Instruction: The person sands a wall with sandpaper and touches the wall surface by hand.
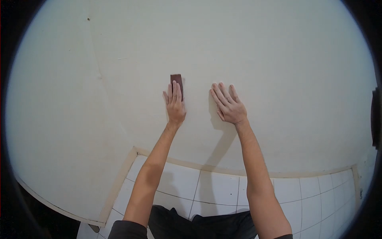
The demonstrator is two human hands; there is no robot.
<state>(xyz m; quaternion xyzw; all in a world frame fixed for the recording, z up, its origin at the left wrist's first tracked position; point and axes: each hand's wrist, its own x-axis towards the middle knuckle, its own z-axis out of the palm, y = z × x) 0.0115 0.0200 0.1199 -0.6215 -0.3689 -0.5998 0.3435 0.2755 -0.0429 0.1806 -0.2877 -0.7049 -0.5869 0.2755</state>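
Observation:
Flat against a pale wall (278, 79), my left hand (174, 103) presses on a dark brown rectangular piece (176, 77) that looks like a sanding sheet or block. Its upper end sticks out above my fingertips, and my palm and fingers hide part of it. To the right, my right hand (229, 104) rests on or very near the wall with its fingers spread and nothing in it. A shadow falls on the wall below and left of that hand.
White floor tiles (219, 187) meet the wall along a beige skirting strip (191, 165). At the left the wall has a corner and small marks. A dark object (375, 118) stands at the right edge. My dark-clothed legs (203, 227) show below.

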